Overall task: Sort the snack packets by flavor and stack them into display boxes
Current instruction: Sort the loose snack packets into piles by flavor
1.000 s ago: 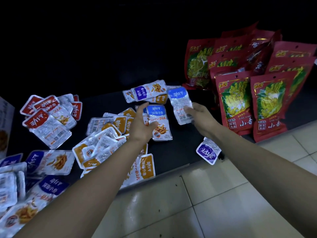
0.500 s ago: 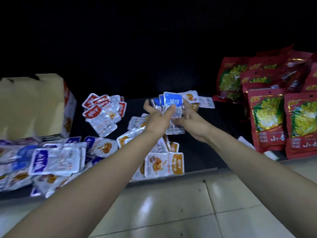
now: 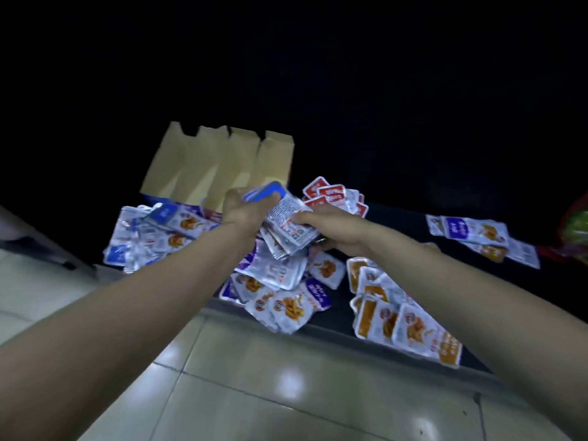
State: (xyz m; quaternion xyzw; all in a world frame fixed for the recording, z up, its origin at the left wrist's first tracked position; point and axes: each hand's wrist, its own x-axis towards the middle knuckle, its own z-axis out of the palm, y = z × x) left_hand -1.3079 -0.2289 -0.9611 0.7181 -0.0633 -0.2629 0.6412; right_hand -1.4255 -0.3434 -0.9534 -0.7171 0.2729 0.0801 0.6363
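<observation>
Both hands hold one small stack of blue-topped snack packets (image 3: 286,218) above the dark shelf. My left hand (image 3: 243,213) grips the stack's blue end from the left. My right hand (image 3: 334,232) holds its lower right side, fingers underneath. Below the hands lies a heap of purple-labelled packets (image 3: 280,291). Blue-labelled packets (image 3: 149,237) lie at the left in front of a brown cardboard display box (image 3: 219,167) with its flaps standing up. Red-labelled packets (image 3: 334,194) lie behind the hands. Orange-labelled packets (image 3: 404,316) sit at the right near the shelf edge.
More purple-labelled packets (image 3: 480,235) lie far right on the dark shelf (image 3: 397,224). A red and green bag (image 3: 576,230) shows at the right edge. Pale tiled floor (image 3: 254,393) fills the foreground below the shelf edge. The background is dark.
The view has swung left, so the red bags have slid almost out of view and the cardboard box is now central. Both hands moved left with the blue packets gathered into one stack.
</observation>
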